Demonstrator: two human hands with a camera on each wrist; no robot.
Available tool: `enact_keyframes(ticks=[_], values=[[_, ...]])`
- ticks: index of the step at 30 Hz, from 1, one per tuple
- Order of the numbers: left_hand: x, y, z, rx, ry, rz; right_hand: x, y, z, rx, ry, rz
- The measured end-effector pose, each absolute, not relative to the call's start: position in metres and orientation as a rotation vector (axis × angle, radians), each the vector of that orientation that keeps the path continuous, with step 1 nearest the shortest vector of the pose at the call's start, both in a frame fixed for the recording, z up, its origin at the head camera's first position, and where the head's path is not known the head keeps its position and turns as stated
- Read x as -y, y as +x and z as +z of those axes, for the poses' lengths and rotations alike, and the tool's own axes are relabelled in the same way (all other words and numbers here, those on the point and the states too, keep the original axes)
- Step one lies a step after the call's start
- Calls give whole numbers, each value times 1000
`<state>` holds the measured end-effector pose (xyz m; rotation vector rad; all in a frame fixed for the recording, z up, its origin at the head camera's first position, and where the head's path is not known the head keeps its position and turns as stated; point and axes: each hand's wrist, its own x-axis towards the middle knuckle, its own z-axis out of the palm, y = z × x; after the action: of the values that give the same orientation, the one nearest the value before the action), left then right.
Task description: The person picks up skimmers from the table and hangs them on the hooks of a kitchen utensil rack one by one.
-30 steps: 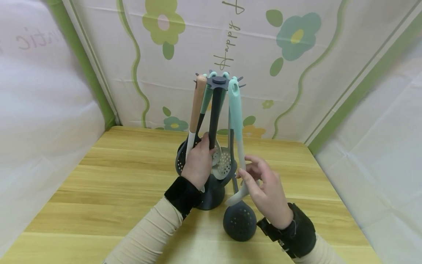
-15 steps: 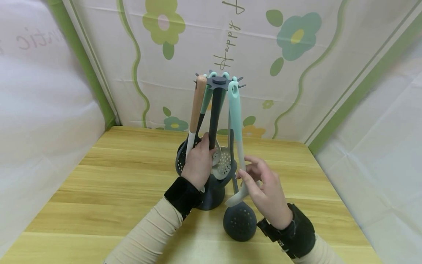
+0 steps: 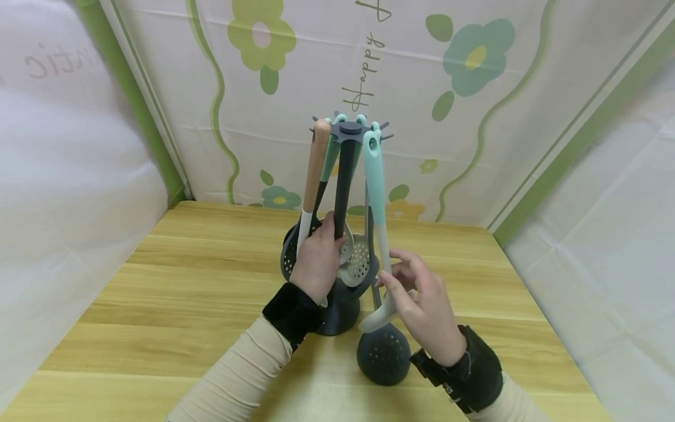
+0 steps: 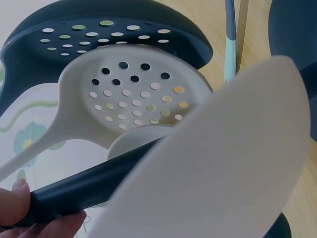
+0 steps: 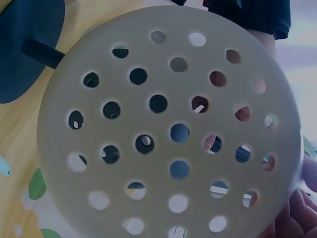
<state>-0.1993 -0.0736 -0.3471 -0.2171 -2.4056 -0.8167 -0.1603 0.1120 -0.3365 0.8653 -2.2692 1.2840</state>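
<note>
My left hand (image 3: 316, 261) grips the dark post (image 3: 345, 181) of a utensil stand, fingers wrapped below its hook ring (image 3: 350, 132). My right hand (image 3: 427, 310) pinches the lower shaft of a skimmer with a mint handle (image 3: 374, 176). Its pale round head with many holes (image 5: 161, 124) fills the right wrist view and tilts under the hand. The handle's top overlaps the ring's front right in the head view. Another pale skimmer (image 4: 77, 109) and a dark perforated one (image 4: 29, 54) hang on the stand. A wood-handled utensil (image 3: 314, 164) hangs at its left.
A dark perforated skimmer (image 3: 384, 354) lies on the wooden table (image 3: 184, 293), right in front of the stand's dark round base (image 3: 340, 313). Printed fabric walls (image 3: 316, 76) enclose the table at the back and sides.
The mint handle's top has shifted slightly left and down, and the right hand has edged left with it. The left hand and the stand have stayed in place.
</note>
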Motion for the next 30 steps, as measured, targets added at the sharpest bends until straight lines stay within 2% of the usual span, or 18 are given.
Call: enact_keyframes(ticks=[18,30], values=[[72,-201,-348,2420,-201,-832,-101,-165,-339,2388,819,1358],[73,-199,-348,2413,-219,-787,-101,-174,-348,2379,883,1293]])
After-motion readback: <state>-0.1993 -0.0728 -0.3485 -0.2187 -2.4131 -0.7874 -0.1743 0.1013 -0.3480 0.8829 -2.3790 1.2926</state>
